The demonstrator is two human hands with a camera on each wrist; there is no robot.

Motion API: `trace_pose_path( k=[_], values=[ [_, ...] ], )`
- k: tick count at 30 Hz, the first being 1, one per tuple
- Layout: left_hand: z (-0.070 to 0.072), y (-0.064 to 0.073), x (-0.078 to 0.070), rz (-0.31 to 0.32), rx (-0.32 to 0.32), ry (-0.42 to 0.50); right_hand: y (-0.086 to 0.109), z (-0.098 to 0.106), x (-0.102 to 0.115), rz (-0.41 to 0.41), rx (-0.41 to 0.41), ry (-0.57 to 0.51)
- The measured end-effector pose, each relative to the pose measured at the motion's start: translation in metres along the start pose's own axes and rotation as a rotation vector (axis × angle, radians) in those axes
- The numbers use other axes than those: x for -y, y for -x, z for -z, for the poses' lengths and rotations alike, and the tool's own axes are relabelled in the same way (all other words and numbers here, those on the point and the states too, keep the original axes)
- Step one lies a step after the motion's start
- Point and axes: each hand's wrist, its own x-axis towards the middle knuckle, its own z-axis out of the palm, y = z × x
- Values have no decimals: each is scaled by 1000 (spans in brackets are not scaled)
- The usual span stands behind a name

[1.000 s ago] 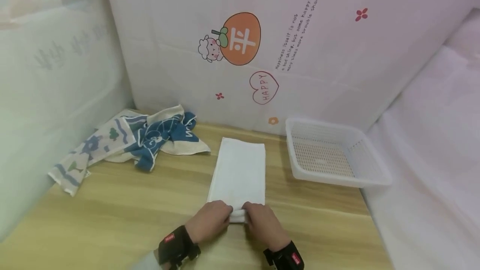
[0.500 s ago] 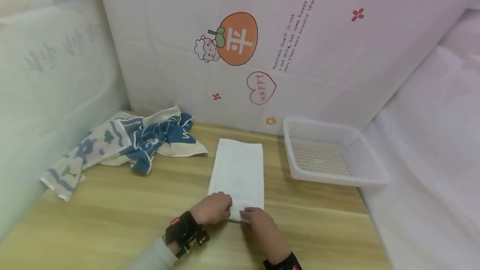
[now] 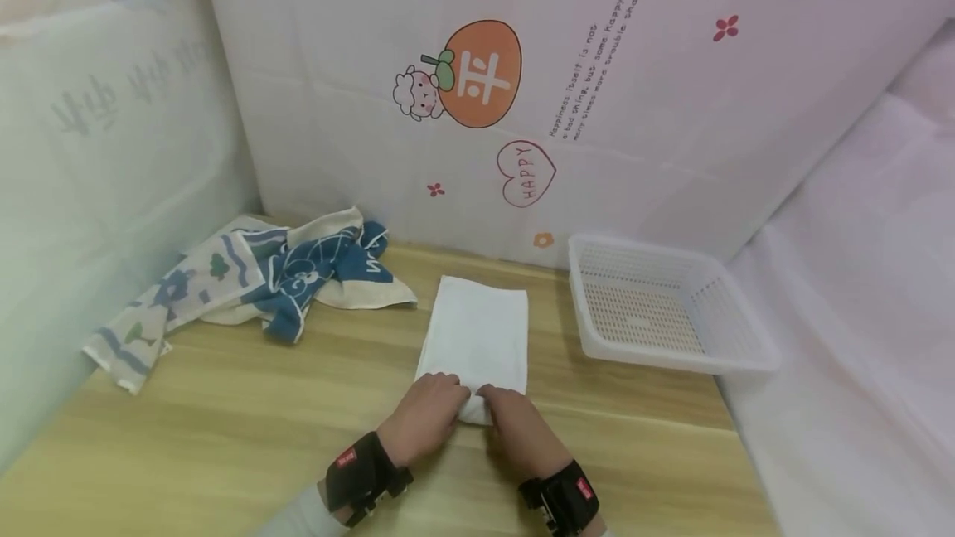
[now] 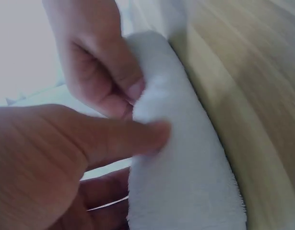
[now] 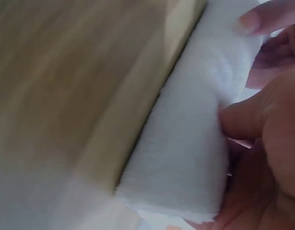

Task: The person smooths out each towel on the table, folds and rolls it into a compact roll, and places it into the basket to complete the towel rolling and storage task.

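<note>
A white towel lies lengthwise in the middle of the wooden table, its near end turned over into a thick roll. My left hand holds the left part of that roll, thumb on the near side and fingers behind it. On the right part, my right hand grips in the same way, as the right wrist view shows with its thumb against the fabric. The two thumbs are close together near the roll's middle. Most of the fingers are hidden behind the roll in the head view.
A crumpled blue and cream patterned cloth lies at the back left. At the back right stands a white plastic basket with a mesh bottom. Printed white sheets hang around the wooden table.
The rolled near end has moved slightly away from me, and the flat part of the towel is shorter. Both hands have shifted forward with it, after the right hand briefly sat lower.
</note>
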Motion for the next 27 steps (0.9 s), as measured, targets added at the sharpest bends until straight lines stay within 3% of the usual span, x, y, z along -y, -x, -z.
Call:
trace_pose_path(
  k=[4, 9, 12, 15, 20, 23, 27],
  values=[
    [-7, -4, 3, 4, 88, -34, 2, 0, -3, -11, 1, -95],
    [-10, -21, 13, 110, 220, 102, 8, 13, 7, 13, -188, 49],
    [-6, -29, 17, 176, 269, 197, 11, 17, 17, 10, -169, 130],
    [-2, -29, 20, 174, 251, 240, 10, 13, 25, 28, -107, 179],
    [3, -28, 18, 41, 131, 142, -2, 2, 19, 38, -150, 231],
    [6, -28, 14, 0, 98, 78, -9, 0, 9, 21, -140, 184],
    [6, -25, 11, -10, 109, 66, -13, 0, -2, -1, -52, 12]
  ],
)
